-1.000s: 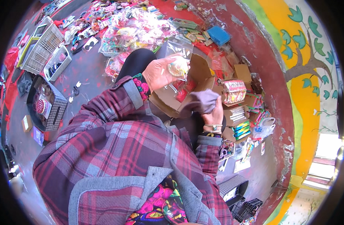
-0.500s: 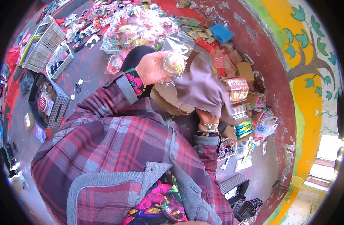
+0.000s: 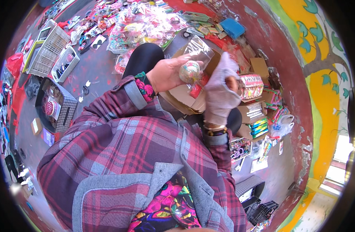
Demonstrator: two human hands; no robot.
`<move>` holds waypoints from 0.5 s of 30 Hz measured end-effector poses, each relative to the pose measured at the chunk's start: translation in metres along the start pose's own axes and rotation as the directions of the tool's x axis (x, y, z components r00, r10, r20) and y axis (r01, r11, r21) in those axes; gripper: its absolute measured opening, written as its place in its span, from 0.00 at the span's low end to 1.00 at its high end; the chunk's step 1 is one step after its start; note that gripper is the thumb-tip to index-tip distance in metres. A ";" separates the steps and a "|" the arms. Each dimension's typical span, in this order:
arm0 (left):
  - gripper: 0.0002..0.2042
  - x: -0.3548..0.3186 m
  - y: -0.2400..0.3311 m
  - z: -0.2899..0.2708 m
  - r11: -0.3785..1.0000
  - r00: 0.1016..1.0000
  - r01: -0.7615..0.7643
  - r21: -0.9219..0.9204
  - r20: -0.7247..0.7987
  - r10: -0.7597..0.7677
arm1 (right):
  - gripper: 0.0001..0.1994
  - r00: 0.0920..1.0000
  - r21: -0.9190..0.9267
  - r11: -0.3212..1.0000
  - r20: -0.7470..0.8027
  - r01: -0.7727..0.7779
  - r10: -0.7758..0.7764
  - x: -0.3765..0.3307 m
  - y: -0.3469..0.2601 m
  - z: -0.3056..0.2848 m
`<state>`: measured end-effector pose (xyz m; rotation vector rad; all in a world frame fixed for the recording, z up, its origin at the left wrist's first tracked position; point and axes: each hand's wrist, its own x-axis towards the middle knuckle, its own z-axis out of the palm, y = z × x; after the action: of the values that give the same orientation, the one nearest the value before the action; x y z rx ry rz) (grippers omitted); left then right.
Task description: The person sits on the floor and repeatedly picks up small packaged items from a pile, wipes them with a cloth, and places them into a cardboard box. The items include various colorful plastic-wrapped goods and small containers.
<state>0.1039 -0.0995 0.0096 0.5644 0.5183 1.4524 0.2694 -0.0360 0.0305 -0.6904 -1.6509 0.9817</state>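
My left hand [image 3: 171, 73] is closed around a round, multicoloured ball in clear wrapping [image 3: 189, 72], above an open cardboard box [image 3: 177, 99]. The ball's wrap gathers at its lower side, beside something red. Just to the right, a mauve cloth [image 3: 220, 96] covers my right hand [image 3: 231, 83] down to the wrist, and a bit of finger shows through at its right side. Its other fingers are hidden and blurred, so their grip is unclear. A clear plastic bag [image 3: 197, 47] sticks up at the box's far side.
A heap of plastic-wrapped goods [image 3: 146, 29] lies ahead. White baskets [image 3: 65, 63] and a dark checked bin [image 3: 55, 104] stand left. Right are a pink patterned box [image 3: 251, 86], cartons of small packs [image 3: 258, 127], a blue container [image 3: 232, 28] and a peeling red wall [image 3: 278, 50].
The ball has moved slightly right and down in my left hand. My right hand has turned upward, and the cloth that hung loosely now sits closer around it, showing a finger.
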 end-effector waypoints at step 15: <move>0.29 -0.009 -0.033 0.044 0.981 0.995 0.103 0.162 -0.027 -0.100 | 0.19 0.954 -0.317 0.910 0.219 0.267 -0.204 -0.012 0.003 0.011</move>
<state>0.1571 -0.1121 0.0223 0.6451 0.6763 1.3273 0.2622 -0.0467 0.0207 -0.6219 -2.0433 0.5990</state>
